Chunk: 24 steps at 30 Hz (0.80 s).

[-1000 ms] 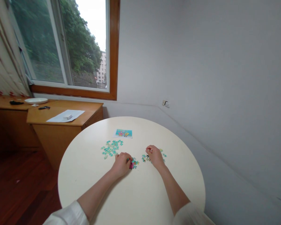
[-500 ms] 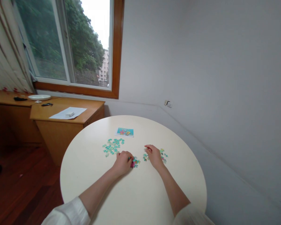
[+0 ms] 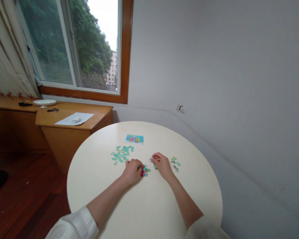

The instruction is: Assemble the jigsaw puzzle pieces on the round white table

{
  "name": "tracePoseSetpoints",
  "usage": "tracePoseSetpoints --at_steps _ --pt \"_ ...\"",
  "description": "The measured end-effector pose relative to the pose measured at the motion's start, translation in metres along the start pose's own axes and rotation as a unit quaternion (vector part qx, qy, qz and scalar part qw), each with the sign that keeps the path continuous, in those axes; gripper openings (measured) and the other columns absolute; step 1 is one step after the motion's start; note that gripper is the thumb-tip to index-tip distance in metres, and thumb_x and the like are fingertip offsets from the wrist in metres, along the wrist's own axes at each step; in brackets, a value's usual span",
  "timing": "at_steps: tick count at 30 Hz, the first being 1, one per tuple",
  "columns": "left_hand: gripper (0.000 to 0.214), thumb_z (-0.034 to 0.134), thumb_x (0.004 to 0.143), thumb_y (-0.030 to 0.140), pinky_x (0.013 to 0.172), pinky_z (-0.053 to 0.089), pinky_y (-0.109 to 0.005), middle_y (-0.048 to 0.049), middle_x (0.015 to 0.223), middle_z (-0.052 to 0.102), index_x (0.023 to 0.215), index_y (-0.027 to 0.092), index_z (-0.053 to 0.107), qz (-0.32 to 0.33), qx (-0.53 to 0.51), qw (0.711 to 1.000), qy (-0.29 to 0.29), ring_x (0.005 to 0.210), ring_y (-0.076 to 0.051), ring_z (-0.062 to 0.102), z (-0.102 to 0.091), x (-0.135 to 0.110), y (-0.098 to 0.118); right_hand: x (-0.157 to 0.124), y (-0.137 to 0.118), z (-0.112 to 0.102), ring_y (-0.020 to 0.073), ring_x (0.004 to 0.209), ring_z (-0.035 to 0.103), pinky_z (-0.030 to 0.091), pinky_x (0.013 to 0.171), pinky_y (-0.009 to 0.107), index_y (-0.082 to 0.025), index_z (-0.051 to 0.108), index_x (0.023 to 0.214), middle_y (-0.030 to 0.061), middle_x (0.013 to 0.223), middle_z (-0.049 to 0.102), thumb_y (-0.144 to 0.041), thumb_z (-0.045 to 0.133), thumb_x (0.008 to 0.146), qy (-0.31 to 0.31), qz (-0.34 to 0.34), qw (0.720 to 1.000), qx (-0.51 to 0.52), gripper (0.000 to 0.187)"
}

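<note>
My left hand (image 3: pixel 132 172) rests on the table with curled fingers against a small cluster of jigsaw pieces (image 3: pixel 146 171), coloured pink, teal and yellow. Its fingertips grip the cluster's left edge and hide part of it. To the right, my right hand (image 3: pixel 162 165) is closed in a pinch on a pale jigsaw piece (image 3: pixel 151 159) just above the table. Under its fingers lies another greenish piece (image 3: pixel 155 167), partly covered. Beyond my left hand spreads a loose group of teal pieces (image 3: pixel 122 154). Several yellow, teal and pink pieces (image 3: pixel 174 163) lie right of my right hand.
A picture card (image 3: pixel 134 139) with cartoon figures lies toward the back of the round white table (image 3: pixel 129 209). Behind on the left stands a wooden desk (image 3: pixel 64 132) bearing a white plate (image 3: pixel 45 102) and a paper sheet (image 3: pixel 86 117). A wall (image 3: pixel 239 116) borders the right side.
My right hand has shifted slightly left toward the joined cluster, a pale piece now showing at its fingertips. More loose pieces show behind it. My left hand stays at the cluster; the view has shifted slightly.
</note>
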<state>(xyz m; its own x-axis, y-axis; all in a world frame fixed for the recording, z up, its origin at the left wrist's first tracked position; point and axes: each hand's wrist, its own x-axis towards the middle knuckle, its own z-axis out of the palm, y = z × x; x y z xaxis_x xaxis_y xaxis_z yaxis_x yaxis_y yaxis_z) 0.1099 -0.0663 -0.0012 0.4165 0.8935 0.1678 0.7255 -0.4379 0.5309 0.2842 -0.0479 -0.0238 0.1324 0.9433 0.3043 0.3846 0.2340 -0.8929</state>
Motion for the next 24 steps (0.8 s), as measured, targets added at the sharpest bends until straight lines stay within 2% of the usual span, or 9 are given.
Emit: tracePoseSetpoints --at_steps 5,11,24 --pt "0.028 0.040 0.073 0.009 0.083 0.031 -0.036 -0.0049 0.091 0.066 0.073 0.019 0.066 -0.004 0.009 1.000 -0.009 0.094 -0.020 0.052 0.000 0.001 0.000 -0.003 -0.006 0.004 0.0132 0.062 0.057 0.046 0.061 0.026 -0.017 0.058 0.072 0.0015 0.066 0.061 -0.030 0.057 0.066 -0.046 -0.024 0.999 0.004 0.015" --pt "0.029 0.040 0.074 0.010 0.085 0.031 -0.036 -0.0044 0.093 0.066 0.077 0.020 0.067 -0.005 0.006 1.000 -0.010 0.096 -0.020 0.051 -0.001 0.000 0.002 -0.007 -0.013 0.008 0.0134 0.067 0.057 0.045 0.068 0.028 -0.016 0.061 0.074 0.0019 0.070 0.063 -0.024 0.054 0.069 -0.084 -0.057 0.994 -0.039 0.012" --pt "0.029 0.039 0.073 0.009 0.082 0.031 -0.037 -0.0026 0.090 0.066 0.074 0.021 0.066 0.013 -0.002 1.000 0.012 0.094 -0.021 0.052 0.001 -0.003 -0.001 -0.007 -0.009 0.012 0.0136 0.067 0.055 0.043 0.068 0.026 -0.015 0.061 0.075 0.0025 0.071 0.062 -0.019 0.048 0.071 -0.093 -0.075 0.991 -0.058 0.014"
